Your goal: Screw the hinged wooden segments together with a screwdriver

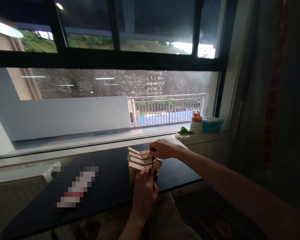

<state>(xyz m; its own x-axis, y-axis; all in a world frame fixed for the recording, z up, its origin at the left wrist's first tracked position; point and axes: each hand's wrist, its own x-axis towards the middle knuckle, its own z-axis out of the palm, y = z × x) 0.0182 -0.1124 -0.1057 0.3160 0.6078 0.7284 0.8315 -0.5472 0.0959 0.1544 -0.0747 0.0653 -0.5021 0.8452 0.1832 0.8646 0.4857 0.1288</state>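
A pale wooden piece [137, 160] made of several bent slats with dark holes stands at the far edge of the black table. My left hand [145, 186] grips its near side, fingers curled over the closest slat. Above it, my right hand [162, 149] is closed around the dark handle of a screwdriver [152, 161]. The shaft points straight down, its tip at the near slat close to my left fingertips. My left hand covers part of the piece's lower front, and the tip itself is too small to make out.
Left on the black table [105, 186] lies a pixelated pale and red item [76, 188]. On the windowsill at right are a teal box [212, 125], a white pot [196, 127] and something green [184, 130]. A radiator [20, 180] stands at the left, below the window.
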